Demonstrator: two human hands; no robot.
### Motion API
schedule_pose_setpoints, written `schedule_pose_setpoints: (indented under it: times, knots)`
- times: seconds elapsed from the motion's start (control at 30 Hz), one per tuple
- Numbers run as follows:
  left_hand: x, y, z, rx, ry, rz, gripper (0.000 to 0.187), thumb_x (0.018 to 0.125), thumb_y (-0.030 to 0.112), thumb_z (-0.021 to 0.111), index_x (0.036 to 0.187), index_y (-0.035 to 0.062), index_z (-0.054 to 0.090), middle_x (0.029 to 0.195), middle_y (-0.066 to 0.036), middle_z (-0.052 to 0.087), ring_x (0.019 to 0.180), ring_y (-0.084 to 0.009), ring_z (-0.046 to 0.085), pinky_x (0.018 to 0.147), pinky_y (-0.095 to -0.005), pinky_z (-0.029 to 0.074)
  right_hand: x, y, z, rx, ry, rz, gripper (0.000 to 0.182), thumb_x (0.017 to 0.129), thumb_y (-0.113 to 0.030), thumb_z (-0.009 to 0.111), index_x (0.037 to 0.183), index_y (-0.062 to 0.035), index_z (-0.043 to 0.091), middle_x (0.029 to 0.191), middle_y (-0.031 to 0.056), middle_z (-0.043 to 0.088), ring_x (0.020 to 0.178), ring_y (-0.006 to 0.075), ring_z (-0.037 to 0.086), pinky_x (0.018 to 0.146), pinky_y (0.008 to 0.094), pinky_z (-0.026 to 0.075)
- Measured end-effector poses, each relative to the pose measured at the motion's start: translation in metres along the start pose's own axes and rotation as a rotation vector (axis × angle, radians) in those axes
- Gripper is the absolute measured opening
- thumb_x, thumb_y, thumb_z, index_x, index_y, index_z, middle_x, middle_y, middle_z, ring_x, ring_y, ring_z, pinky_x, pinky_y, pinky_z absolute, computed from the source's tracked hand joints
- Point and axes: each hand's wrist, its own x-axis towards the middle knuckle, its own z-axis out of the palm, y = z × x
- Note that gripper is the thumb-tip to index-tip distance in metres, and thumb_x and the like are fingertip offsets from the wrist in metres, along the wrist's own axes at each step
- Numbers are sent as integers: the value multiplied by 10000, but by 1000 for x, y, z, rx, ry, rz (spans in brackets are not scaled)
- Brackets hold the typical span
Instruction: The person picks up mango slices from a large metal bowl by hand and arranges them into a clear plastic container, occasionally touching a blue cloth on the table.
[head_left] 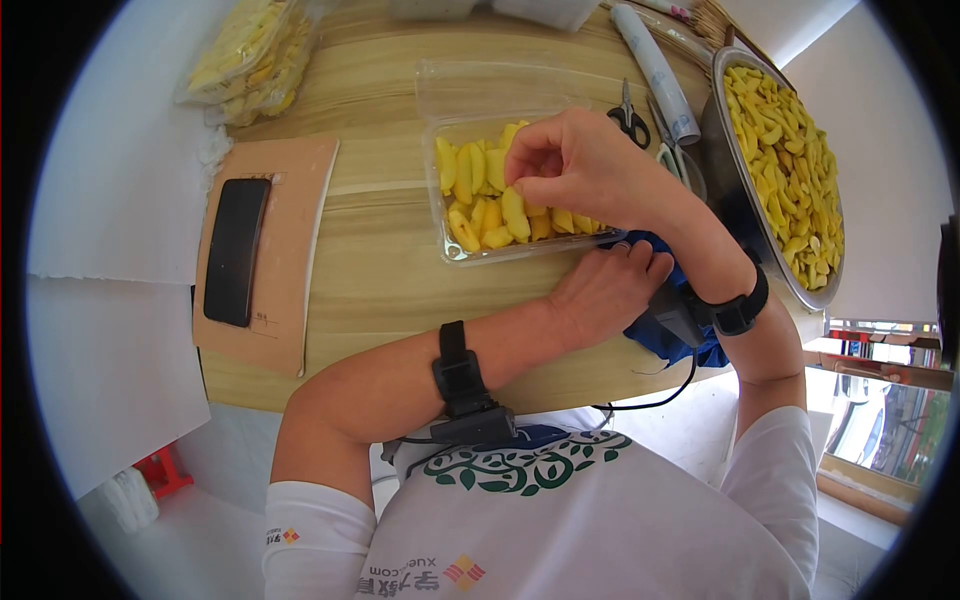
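Observation:
A clear plastic clamshell box lies with its lid folded back, holding yellow fruit slices. Above its right half is my right hand, thumb and forefinger pinched at the top of one fruit slice. My left hand is just past the box's near right corner, its fingers curled against a bunched blue cloth; the fingertips are partly hidden. Black straps with small dark devices sit on both forearms.
At right stands a large metal basin heaped with slices. Scissors and a plastic-film roll lie beside it. At left are a phone on a brown folder and stacked filled boxes. A black cable hangs near the table edge.

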Motion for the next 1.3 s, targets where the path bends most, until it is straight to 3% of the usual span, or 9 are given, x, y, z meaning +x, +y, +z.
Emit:
schedule_pose_setpoints:
  times: [0.37,0.53,0.8,0.83,0.9,1.07,1.1,1.3]
  knots:
    - [1,1,-2,87,3,31,167,820,112,592,966,39,555,816,-93,569,756,-244,655,578,-360,542,-6,7,-1,-24,93,-98,95,803,-68,683,877,-9,699,693,19,644,630,72,547,581,244,440]
    - [1,2,-3,106,-12,29,172,818,109,594,972,41,557,814,-91,569,745,-242,654,576,-357,543,-12,1,-7,-9,67,1,97,825,-74,680,893,-14,713,658,-2,598,596,48,507,547,227,404]
    - [1,0,1,113,114,72,200,818,105,594,997,21,560,850,-105,574,747,-253,660,581,-362,546,-13,9,1,-30,34,-57,132,841,-78,691,954,-37,746,648,-17,574,595,45,492,533,233,400]
    - [0,0,1,113,113,72,200,818,105,594,997,21,560,850,-105,574,747,-253,660,581,-362,546,-13,8,0,-36,56,-58,135,844,-80,693,962,-37,744,646,-15,570,601,45,490,540,233,403]
    - [0,0,0,60,-51,-8,394,714,62,645,1101,19,582,959,-140,581,782,-278,659,589,-399,545,-14,6,-4,-44,79,-59,140,847,-82,694,970,-38,742,645,-13,565,606,46,487,548,233,406]
    - [0,-1,-3,35,-29,30,287,730,62,636,1002,31,549,851,-123,550,731,-274,635,563,-396,522,-31,-5,-33,-46,211,-11,165,883,-124,702,1025,-45,731,689,-40,577,651,32,499,581,221,415]
    - [1,-1,-2,22,7,44,260,736,65,633,976,36,538,824,-118,538,716,-275,626,555,-396,516,-38,-12,-42,-51,243,5,198,844,-150,700,1000,-30,725,700,11,596,632,77,529,572,260,447]
    - [0,1,-4,47,-47,20,286,749,71,650,1002,38,521,822,-108,531,740,-282,623,563,-406,514,-94,2,-93,-149,441,17,160,887,-147,702,986,-22,719,767,-33,622,666,33,491,596,236,421]
